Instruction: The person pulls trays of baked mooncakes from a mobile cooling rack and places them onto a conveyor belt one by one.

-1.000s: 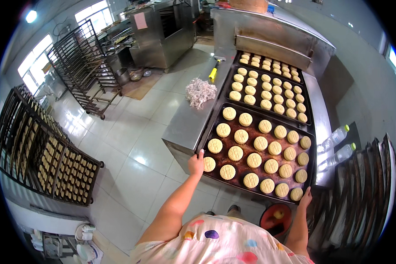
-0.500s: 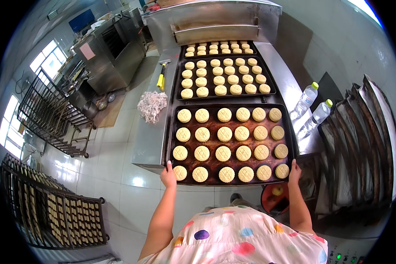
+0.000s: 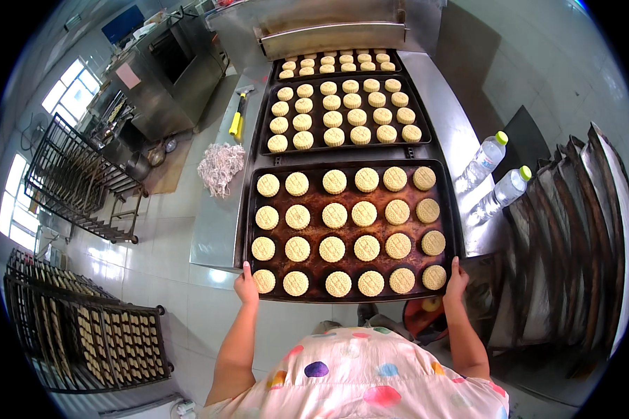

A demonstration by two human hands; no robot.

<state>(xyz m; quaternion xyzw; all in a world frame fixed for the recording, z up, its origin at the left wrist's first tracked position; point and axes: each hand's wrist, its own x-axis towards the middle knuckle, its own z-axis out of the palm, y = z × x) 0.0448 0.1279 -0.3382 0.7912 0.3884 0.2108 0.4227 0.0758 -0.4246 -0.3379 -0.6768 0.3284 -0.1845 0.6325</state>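
Observation:
A dark baking tray lies in front of me, bearing rows of round, pale yellow pastries with stamped tops. My left hand grips its near left corner, thumb over the rim. At the near right corner my right hand holds the rim the same way. The fingers under the tray are hidden. The near edge juts out past the steel counter. Just beyond it lies a second baking tray of the same pastries, and a third tray sits partly under the steel oven opening.
Left of the trays, a crumpled whitish rag and a yellow-handled scraper lie on the steel counter. Two clear bottles with green caps stand at right, beside stacked dark trays. Wheeled racks stand left.
The view has shifted a little, so the trays and counter sit further left in it. Both hands keep their hold on the near tray; little else differs.

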